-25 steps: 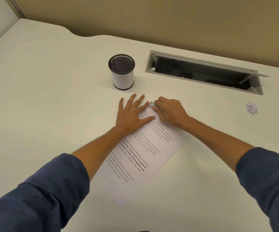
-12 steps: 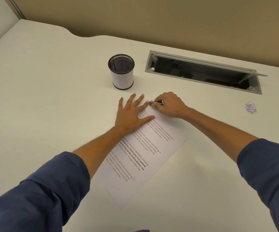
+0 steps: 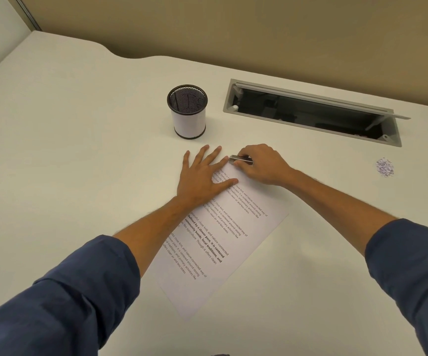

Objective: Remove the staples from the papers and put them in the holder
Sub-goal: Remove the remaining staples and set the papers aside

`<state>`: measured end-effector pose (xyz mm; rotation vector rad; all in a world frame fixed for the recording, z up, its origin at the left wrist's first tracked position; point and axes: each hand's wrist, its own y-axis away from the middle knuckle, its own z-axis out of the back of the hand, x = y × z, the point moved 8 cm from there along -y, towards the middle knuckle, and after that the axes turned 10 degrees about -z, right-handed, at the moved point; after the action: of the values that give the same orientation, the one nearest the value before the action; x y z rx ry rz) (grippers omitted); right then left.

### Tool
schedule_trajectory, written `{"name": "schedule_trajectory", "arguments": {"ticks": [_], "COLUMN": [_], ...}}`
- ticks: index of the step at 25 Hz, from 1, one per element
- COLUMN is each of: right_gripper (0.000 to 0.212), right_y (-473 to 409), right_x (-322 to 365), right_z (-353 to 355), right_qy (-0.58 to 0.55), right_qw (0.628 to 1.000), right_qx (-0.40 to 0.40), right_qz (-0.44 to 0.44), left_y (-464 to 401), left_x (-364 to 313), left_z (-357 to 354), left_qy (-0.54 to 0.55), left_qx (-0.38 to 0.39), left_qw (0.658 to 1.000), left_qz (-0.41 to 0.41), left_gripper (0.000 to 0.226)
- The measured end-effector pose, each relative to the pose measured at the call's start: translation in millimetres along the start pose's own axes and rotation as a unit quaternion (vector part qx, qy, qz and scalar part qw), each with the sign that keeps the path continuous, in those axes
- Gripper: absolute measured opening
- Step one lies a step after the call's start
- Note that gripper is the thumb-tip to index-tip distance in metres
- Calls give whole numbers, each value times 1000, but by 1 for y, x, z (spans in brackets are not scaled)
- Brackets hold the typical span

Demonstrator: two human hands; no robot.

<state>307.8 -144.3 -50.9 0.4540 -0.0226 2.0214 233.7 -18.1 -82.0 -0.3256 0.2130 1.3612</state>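
Pale table (image 3: 79, 155) carries thin, floppy papers (image 3: 223, 242) under your flat, spread left hand (image 3: 202, 176); your right hand (image 3: 261, 165) pinches the staple remover (image 3: 239, 159) at their far corner; holder (image 3: 187, 111) beyond.

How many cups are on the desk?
1. The mesh cup stands upright on the desk, just beyond the left hand that presses on the papers. No other cup shows, though the sleeves hide some of the near desk.

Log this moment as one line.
left hand flat on paper | right hand grips staple remover at corner | holder waiting
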Motion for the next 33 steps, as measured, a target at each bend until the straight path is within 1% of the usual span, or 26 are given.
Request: {"name": "schedule_trajectory", "arguments": {"ticks": [3,5,8,11,14,16,19,24,27,33], "right_gripper": [27,29,29,19,17,19,16,29,30,33], "right_y": [9,12,14,20,22,21,20,13,10,4], "right_x": [6,11,17,29,30,31,30,18,15,9], "right_z": [3,2,2,1,-4,-5,-6,-2,-2,-3], "right_qy": [83,131,169,200,245,241,195,100,81,52], "right_qw": [994,987,978,961,942,943,958,986,991,996], "right_qx": [-46,-57,-76,-108,-127,-131,-117,-109,-92,-74], "right_qz": [50,76,100,158,192,190,174,83,55,29], "left_y": [0,0,0,-1,-1,-1,-1,-1,-1,0], "left_x": [0,0,0,0,0,0,0,0,-1,-1], "left_z": [1,1,0,0,-1,-1,-1,-2,-1,0], "left_qy": [3,6,2,-4,-1,1,2,-4,-7,-1], "left_qx": [-1,-3,-5,0,3,9,8,2,-5,-9], "left_qw": [1000,1000,1000,1000,1000,1000,1000,1000,1000,1000], "left_qz": [2,3,3,2,2,5,7,2,0,2], "left_gripper": [74,73,74,76,75,73,72,81,81,74]}}
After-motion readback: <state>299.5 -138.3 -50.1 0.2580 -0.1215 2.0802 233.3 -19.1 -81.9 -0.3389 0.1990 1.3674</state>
